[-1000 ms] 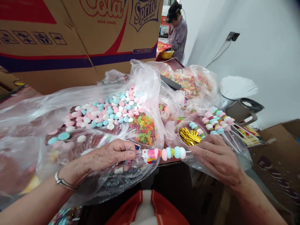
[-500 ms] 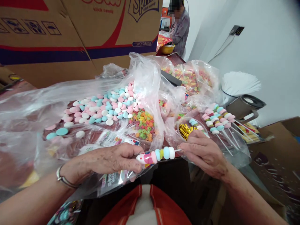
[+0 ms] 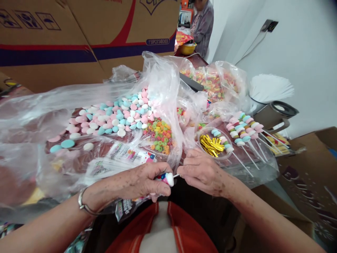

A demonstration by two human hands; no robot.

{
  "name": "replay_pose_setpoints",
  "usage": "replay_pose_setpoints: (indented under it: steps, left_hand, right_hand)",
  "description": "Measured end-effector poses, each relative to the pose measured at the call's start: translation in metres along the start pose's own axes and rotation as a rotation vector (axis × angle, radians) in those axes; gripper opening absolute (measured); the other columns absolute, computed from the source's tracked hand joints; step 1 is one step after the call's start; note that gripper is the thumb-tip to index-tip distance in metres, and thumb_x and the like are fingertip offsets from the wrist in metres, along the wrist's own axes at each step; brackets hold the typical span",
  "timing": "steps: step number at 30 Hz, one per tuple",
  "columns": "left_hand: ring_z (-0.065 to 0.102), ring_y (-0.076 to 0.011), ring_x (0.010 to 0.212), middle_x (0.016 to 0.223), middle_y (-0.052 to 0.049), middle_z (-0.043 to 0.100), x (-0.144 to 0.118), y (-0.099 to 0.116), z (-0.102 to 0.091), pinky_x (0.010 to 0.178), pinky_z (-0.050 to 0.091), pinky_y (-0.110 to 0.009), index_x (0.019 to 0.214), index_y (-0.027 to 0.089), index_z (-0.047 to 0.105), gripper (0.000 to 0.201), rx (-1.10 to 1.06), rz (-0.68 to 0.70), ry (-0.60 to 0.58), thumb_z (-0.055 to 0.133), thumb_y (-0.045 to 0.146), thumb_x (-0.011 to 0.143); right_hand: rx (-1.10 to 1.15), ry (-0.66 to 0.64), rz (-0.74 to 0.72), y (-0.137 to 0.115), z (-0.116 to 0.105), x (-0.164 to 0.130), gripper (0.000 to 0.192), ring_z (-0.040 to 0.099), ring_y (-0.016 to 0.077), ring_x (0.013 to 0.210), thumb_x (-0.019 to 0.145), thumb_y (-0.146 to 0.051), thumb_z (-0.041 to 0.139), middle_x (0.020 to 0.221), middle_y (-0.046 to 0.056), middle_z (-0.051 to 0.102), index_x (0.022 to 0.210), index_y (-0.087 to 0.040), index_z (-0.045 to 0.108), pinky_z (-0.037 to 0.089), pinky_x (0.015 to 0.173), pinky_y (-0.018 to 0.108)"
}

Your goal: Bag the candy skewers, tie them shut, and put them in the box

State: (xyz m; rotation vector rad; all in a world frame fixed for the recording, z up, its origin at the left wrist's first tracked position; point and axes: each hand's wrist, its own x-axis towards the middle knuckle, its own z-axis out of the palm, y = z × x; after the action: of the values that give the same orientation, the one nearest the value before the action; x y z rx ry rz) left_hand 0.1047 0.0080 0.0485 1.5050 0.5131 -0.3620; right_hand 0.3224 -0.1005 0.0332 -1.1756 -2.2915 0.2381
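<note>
Fingers of the left hand were curled round a candy skewer inside a printed wrapper, only its white end showing at the fingertips — low and central, at the near edge of the tabletop. Just beside it, the right hand pinched the skewer's thin white stick between thumb and fingertips. Beyond the hands lay printed sleeves and pastel disc candies on clear plastic, with coloured ring candies next to them. A round tub of gold twist ties stood just behind the right hand — finished skewers lay to its right.
</note>
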Motion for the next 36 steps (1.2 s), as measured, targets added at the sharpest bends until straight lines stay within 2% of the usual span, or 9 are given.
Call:
replay_pose_setpoints:
  steps: [6,9,17,21,27,31,36]
  left_hand:
    - [0.052,-0.0123,0.057,0.071,0.004,0.057,-0.009,0.004,0.000,0.049,0.036,-0.022,0.094,0.020,0.057,0.037,-0.014,-0.056,0.056,0.073,0.048,0.075]
    - [0.051,-0.0125,0.057,0.071,0.005,0.056,-0.014,-0.001,-0.004,0.048,0.035,-0.022,0.094,0.020,0.057,0.040,0.037,-0.077,0.068,0.074,0.051,0.074]
    - [0.038,-0.0116,0.062,0.069,0.005,0.044,-0.016,-0.017,-0.013,0.051,0.025,-0.022,0.087,0.019,0.055,0.036,0.347,0.101,0.209,0.067,0.053,0.082]
    - [0.035,-0.0112,0.061,0.070,0.005,0.045,-0.012,-0.016,-0.011,0.051,0.024,-0.023,0.087,0.019,0.055,0.035,0.410,0.138,0.182,0.067,0.051,0.082]
    - [0.037,-0.0111,0.059,0.066,0.006,0.045,-0.013,-0.010,-0.013,0.049,0.023,-0.022,0.089,0.018,0.060,0.041,0.321,0.070,0.103,0.070,0.056,0.077]
    - [0.039,-0.0119,0.061,0.068,0.005,0.047,-0.012,-0.005,-0.014,0.051,0.027,-0.022,0.096,0.018,0.061,0.046,0.343,0.074,0.129,0.070,0.058,0.075]
    - [0.046,-0.0150,0.069,0.076,0.003,0.054,-0.009,-0.009,-0.015,0.054,0.030,-0.022,0.093,0.017,0.062,0.049,0.421,0.067,0.150,0.072,0.060,0.072]
  right_hand:
    - [-0.027,0.032,-0.022,0.007,-0.011,0.004,0.019,0.042,0.0171,0.070,0.093,-0.015,0.049,0.067,0.000,0.053,0.081,-0.018,0.062,0.033,0.070,0.031]
    - [-0.024,-0.019,0.008,0.008,-0.015,0.004,0.020,0.043,0.0168,0.070,0.094,-0.015,0.048,0.068,0.001,0.054,0.079,-0.018,0.062,0.032,0.071,0.031]
    - [-0.023,-0.100,0.078,0.005,-0.014,0.008,0.029,0.044,0.0156,0.067,0.096,-0.016,0.045,0.066,0.000,0.055,0.070,-0.018,0.058,0.031,0.069,0.030]
    - [0.004,-0.108,0.115,0.006,-0.015,0.012,0.031,0.045,0.0152,0.068,0.096,-0.016,0.045,0.066,0.000,0.056,0.067,-0.018,0.056,0.031,0.068,0.029]
    - [0.008,-0.108,0.113,0.008,-0.027,0.018,0.031,0.045,0.0134,0.064,0.095,-0.016,0.047,0.064,-0.001,0.055,0.066,-0.017,0.058,0.030,0.068,0.029]
    - [0.050,-0.148,0.111,0.005,-0.019,0.020,0.028,0.046,0.0132,0.066,0.093,-0.015,0.050,0.065,-0.001,0.056,0.066,-0.017,0.057,0.031,0.068,0.028]
    - [0.014,-0.106,0.051,0.003,-0.009,0.020,0.024,0.044,0.0134,0.066,0.091,-0.013,0.052,0.066,-0.002,0.056,0.067,-0.017,0.056,0.031,0.070,0.029]
